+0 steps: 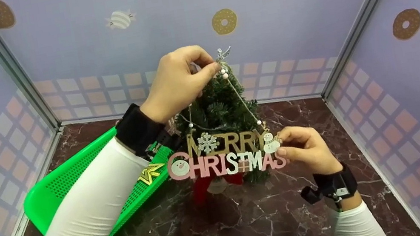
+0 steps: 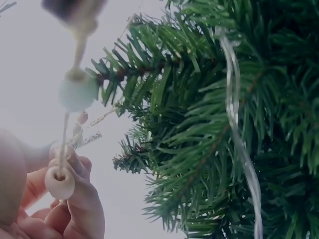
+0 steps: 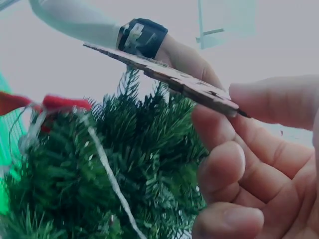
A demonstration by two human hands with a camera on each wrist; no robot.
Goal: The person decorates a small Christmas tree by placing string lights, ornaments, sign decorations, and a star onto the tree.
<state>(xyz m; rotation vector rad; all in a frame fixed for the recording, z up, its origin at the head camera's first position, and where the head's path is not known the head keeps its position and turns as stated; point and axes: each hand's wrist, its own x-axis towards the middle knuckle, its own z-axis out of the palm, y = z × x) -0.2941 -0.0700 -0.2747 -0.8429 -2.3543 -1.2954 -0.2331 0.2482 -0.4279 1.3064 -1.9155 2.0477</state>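
Note:
A Merry Christmas sign [image 1: 225, 156], gold letters above pink and white ones, hangs by a beaded string [image 1: 237, 91] in front of a small green Christmas tree [image 1: 215, 108]. My left hand [image 1: 179, 80] pinches the string beside the treetop, where a silvery sprig [image 1: 223, 53] sticks up. At the sign's right end, near a white snowman, my right hand [image 1: 306, 148] grips the edge between thumb and fingers. The right wrist view shows the sign [image 3: 174, 79] edge-on in that grip. Beads [image 2: 60, 181] on the string dangle beside the left fingers in the left wrist view.
A green perforated basket [image 1: 50, 193] lies on the dark marble-patterned table [image 1: 254, 222] at the left, partly behind my left arm. Inside it is a gold star-shaped ornament [image 1: 150, 174]. Red cloth [image 1: 201, 191] shows low on the tree. Patterned panels enclose the back and sides.

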